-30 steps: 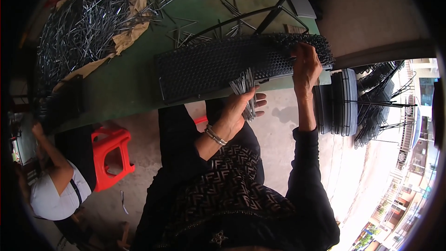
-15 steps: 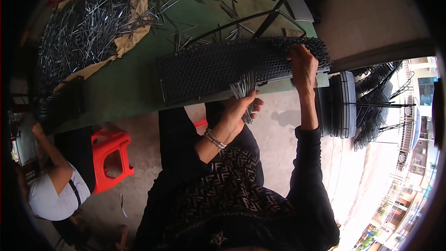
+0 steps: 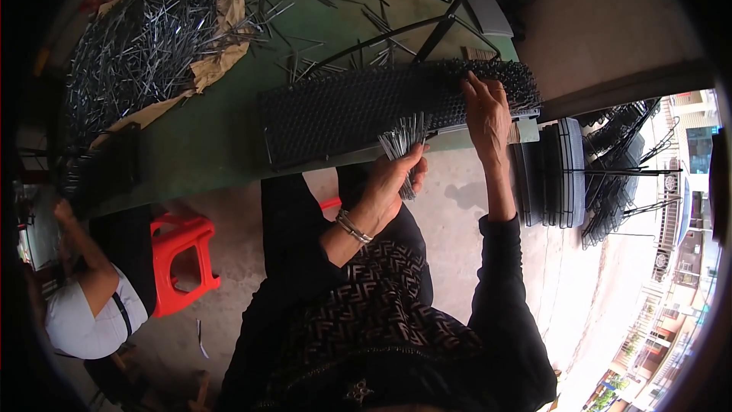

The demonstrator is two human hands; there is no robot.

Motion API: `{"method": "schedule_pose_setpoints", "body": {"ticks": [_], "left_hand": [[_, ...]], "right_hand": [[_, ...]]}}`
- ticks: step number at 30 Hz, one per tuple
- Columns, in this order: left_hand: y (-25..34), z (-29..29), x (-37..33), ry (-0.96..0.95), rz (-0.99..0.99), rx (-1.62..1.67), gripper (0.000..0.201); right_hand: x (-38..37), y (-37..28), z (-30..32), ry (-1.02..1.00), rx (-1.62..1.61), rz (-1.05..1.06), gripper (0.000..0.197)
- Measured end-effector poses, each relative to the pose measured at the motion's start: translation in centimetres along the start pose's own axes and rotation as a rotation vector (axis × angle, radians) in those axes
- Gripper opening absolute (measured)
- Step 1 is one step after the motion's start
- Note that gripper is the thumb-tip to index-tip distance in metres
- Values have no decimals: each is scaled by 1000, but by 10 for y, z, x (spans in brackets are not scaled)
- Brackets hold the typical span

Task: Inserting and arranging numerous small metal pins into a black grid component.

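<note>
My left hand (image 3: 390, 175) is closed around a bundle of thin metal rods (image 3: 404, 136), which fans out at the top just in front of the table edge. On the table's near edge lies a long black rack (image 3: 328, 122) with a mesh of small holes. Short dark pieces (image 3: 515, 80) stick up densely from its right end. Over that part, my right hand (image 3: 488, 111) has its fingers pinched together and pointing at the mesh; whatever they hold is too small to make out.
A big heap of dark rods (image 3: 145, 38) lies on brown paper at the table's far left, with loose ones scattered around. A black bent frame (image 3: 438, 34) stands behind the rack. Left are a red stool (image 3: 183, 259) and another person (image 3: 95, 309); stacked racks (image 3: 560, 172) stand right.
My right hand has moved slightly left along the rack, its fingers now reaching further out. The bundle in my left hand has shifted only a little.
</note>
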State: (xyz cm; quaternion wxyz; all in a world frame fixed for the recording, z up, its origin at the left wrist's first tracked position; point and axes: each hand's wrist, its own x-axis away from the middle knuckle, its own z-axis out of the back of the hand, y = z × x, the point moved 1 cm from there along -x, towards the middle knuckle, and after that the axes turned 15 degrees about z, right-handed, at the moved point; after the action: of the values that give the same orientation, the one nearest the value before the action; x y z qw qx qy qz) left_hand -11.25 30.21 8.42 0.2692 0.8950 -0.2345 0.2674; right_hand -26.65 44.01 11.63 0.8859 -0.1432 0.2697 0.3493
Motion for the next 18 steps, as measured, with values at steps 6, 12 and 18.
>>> {"method": "schedule_pose_setpoints", "body": {"ticks": [6, 12, 18], "left_hand": [[1, -4, 2, -4, -62, -93, 22], [3, -11, 9, 50, -6, -181, 23], [5, -7, 9, 53, 25, -280, 23]], "right_hand": [[12, -38, 33, -446, -1004, -250, 33], [19, -32, 37, -421, -1153, -423, 20], [20, -33, 41, -382, -1135, -464, 22]]}}
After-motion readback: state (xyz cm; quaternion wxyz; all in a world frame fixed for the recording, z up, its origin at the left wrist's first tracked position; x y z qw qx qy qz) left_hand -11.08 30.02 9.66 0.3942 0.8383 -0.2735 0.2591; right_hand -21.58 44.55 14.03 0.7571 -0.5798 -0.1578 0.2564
